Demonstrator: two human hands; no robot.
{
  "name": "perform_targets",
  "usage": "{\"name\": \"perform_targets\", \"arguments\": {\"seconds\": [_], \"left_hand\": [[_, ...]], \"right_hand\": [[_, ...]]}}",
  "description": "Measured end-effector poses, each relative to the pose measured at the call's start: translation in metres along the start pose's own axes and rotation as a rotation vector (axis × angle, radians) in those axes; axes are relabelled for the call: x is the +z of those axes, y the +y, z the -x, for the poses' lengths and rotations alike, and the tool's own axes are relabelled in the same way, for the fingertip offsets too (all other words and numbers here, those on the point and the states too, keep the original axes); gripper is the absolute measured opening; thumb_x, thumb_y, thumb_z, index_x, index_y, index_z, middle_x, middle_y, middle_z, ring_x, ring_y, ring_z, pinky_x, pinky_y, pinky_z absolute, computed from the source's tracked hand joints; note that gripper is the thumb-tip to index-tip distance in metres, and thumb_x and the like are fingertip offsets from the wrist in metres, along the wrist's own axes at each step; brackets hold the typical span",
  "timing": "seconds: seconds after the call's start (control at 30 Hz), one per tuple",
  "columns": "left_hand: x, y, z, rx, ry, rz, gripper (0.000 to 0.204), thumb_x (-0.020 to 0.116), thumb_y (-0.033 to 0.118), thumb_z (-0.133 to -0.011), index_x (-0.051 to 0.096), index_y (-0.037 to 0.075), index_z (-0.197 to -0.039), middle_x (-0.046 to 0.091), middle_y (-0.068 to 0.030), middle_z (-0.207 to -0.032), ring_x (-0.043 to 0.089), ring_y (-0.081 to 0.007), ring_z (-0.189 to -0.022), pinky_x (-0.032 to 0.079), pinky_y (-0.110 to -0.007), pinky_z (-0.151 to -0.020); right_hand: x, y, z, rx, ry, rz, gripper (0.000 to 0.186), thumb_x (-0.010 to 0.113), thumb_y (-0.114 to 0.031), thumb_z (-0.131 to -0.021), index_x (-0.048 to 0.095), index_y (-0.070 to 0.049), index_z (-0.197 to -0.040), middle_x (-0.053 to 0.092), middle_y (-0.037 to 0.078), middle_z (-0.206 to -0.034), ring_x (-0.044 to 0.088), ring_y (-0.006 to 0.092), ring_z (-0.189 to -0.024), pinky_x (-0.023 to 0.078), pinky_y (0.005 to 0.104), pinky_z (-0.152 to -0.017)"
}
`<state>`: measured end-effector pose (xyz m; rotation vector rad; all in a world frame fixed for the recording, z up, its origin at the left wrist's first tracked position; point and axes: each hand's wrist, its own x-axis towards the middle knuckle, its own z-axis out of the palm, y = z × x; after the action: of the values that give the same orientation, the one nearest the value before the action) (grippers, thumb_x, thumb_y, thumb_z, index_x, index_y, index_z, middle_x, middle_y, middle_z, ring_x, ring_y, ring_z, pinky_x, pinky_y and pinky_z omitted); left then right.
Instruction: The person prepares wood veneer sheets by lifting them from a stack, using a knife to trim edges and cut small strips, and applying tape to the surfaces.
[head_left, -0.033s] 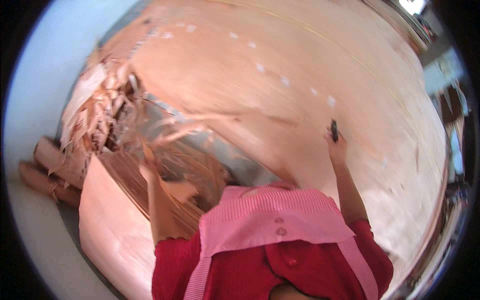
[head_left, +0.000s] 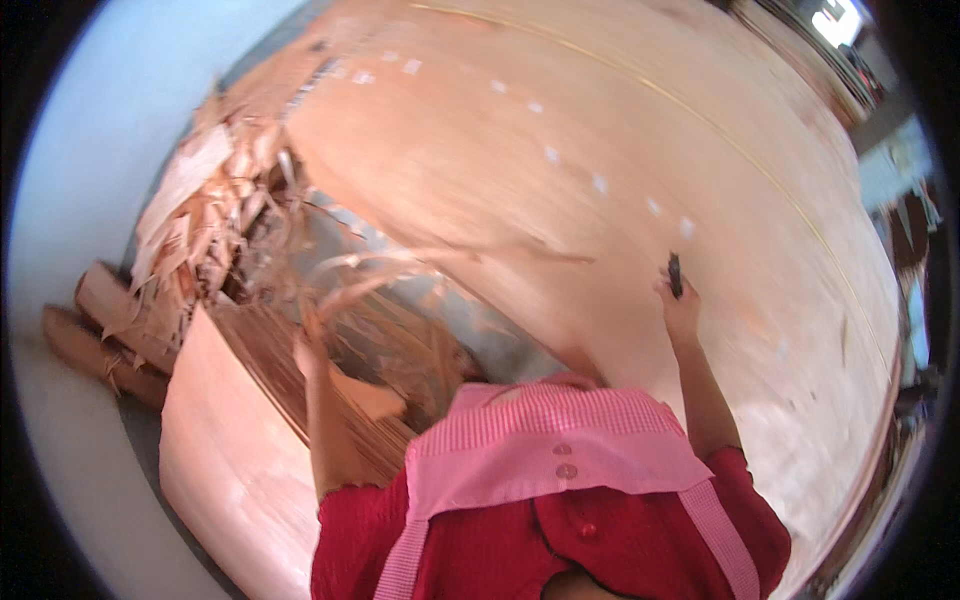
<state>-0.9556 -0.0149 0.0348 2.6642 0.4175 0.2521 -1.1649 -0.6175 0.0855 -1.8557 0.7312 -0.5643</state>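
A broad sheet of pale wood veneer point(head_left: 560, 220) spreads before me and to my right. Over it my right hand point(head_left: 680, 303) is closed round a small black tool point(head_left: 675, 275), whose kind I cannot make out. My left hand point(head_left: 312, 345), smeared by motion, is at the edge of a veneer stack point(head_left: 250, 345). Its fingers seem closed on a thin veneer strip point(head_left: 400, 268), which curves away to the right across the gap and over the sheet's edge.
Torn veneer scraps point(head_left: 215, 200) are heaped at the left against a pale wall point(head_left: 80, 200). Two log-like rolls point(head_left: 125, 310) lie below them. Small white patches point(head_left: 552, 155) dot the sheet, and a thin yellow line point(head_left: 700, 115) runs along its far side. Grey floor point(head_left: 490, 335) shows in the gap.
The whole view has shifted slightly, so most things sit a little further right and lower. My right hand still holds the black tool; my left hand remains by the stack.
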Motion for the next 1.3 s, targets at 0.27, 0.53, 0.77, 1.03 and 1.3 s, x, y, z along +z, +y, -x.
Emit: {"name": "perform_targets", "arguments": {"seconds": [0.27, 0.53, 0.77, 1.03, 1.3], "left_hand": [[-0.019, -0.004, -0.049, -1.132, -0.871, 0.986, 0.046, 0.056, 0.029, -0.08, 0.045, 0.01, -0.121, 0.047, -0.0145, -0.118, 0.045, -0.0228, -0.108, 0.041, -0.041, -0.084], [-0.005, -0.016, -0.27, 0.341, -0.588, 0.126, 0.032, 0.055, 0.035, -0.081, 0.06, 0.004, -0.08, 0.06, -0.0136, -0.082, 0.058, -0.0297, -0.081, 0.044, -0.042, -0.075], [0.022, -0.094, -0.465, 0.332, -0.501, -0.101, 0.04, 0.05, 0.04, -0.082, 0.061, 0.003, -0.07, 0.059, -0.0167, -0.065, 0.058, -0.035, -0.064, 0.045, -0.041, -0.06], [0.056, -0.153, -0.646, 0.041, -0.557, -0.005, 0.037, 0.059, 0.026, -0.076, 0.052, 0.013, -0.11, 0.059, -0.0178, -0.088, 0.058, -0.0334, -0.079, 0.045, -0.041, -0.068], [0.129, -0.08, -0.969, 0.599, -0.769, -0.051, 0.048, 0.062, 0.016, -0.072, 0.048, 0.009, -0.117, 0.05, -0.014, -0.117, 0.048, -0.0295, -0.108, 0.04, -0.037, -0.089]], "right_hand": [[0.272, -0.1, -0.04, 0.123, -0.315, -0.057, 0.02, 0.056, -0.009, -0.08, 0.058, -0.001, -0.098, 0.06, 0.004, -0.07, 0.04, 0.0046, -0.04, 0.033, 0.0202, -0.036], [0.509, -0.177, -0.131, -0.03, -0.279, 0.143, 0.03, 0.056, -0.012, -0.081, 0.053, -0.003, -0.11, 0.058, 0.005, -0.067, 0.052, 0.0094, -0.049, 0.041, 0.0229, -0.047], [0.738, -0.23, -0.249, -0.458, -0.126, 0.182, 0.028, 0.051, -0.007, -0.082, 0.054, -0.004, -0.11, 0.061, 0.012, -0.096, 0.058, 0.0212, -0.086, 0.046, 0.0294, -0.076], [0.868, -0.273, -0.396, -0.441, 0.074, 0.828, 0.043, 0.047, 0.0, -0.077, 0.051, -0.012, -0.117, 0.051, 0.009, -0.119, 0.046, 0.026, -0.111, 0.035, 0.0361, -0.094], [0.911, -0.237, -0.403, -0.427, 0.166, 1.027, 0.042, 0.053, -0.01, -0.073, 0.051, -0.017, -0.115, 0.05, 0.001, -0.121, 0.044, 0.0194, -0.115, 0.035, 0.0369, -0.093]]}}
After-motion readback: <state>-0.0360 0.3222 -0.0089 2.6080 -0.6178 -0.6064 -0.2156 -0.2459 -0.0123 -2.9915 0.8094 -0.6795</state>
